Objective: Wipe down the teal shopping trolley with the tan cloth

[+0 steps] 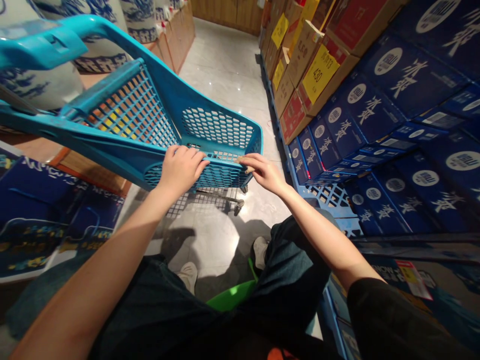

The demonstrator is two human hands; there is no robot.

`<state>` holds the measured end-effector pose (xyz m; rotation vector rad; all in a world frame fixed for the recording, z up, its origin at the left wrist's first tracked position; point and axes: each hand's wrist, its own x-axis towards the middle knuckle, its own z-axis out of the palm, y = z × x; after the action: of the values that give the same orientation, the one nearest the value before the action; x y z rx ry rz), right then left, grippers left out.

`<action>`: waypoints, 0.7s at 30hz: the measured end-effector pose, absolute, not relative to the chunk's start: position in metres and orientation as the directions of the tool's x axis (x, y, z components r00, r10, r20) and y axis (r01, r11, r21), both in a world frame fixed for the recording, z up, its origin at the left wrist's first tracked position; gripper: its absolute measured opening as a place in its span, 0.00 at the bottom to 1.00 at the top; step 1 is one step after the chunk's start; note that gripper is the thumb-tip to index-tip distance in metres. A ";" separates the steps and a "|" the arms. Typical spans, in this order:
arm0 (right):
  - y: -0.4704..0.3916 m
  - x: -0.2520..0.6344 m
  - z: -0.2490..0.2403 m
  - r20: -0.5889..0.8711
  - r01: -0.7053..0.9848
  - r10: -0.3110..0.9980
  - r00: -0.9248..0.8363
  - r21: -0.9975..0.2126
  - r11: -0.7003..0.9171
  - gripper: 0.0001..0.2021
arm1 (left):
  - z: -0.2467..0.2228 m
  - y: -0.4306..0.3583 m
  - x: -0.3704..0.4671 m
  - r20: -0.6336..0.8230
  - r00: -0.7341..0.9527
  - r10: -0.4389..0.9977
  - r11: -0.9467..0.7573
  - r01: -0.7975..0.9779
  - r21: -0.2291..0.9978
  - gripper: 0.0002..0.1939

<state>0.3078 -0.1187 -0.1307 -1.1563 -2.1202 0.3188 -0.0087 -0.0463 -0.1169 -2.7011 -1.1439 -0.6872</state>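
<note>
A blue plastic shopping cart stands before me, its handle at the upper left and its basket wall with round-cornered holes toward me. My left hand is closed over the near top rim of the basket, fingers bent across it. Farther right on that rim, close to the front corner, my right hand pinches a small tan, crumpled piece that looks like a cloth against the edge. Most of the cloth is hidden under the fingers. Little shows inside the basket.
Blue cartons are stacked on a blue pallet at right, with brown boxes and yellow price signs beyond. Blue-and-white jars stand at upper left, dark blue gift bags at left. Something green lies beneath me between my legs.
</note>
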 end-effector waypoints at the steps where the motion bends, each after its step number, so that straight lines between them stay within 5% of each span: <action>1: -0.118 0.307 -0.131 0.459 0.633 0.806 -0.374 -0.508 0.584 0.23 | -0.117 -0.046 -0.009 0.450 0.609 0.653 -0.702 0.709 0.058 0.17; 21: -0.109 0.322 -0.130 0.450 0.678 0.843 -0.294 -0.523 0.516 0.23 | -0.117 -0.045 -0.011 0.443 0.603 0.663 -0.695 0.716 0.067 0.18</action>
<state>0.3221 -0.1093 -0.1299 -1.2364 -2.0592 0.3021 -0.0114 -0.0455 -0.1174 -2.7063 -1.1692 -0.6742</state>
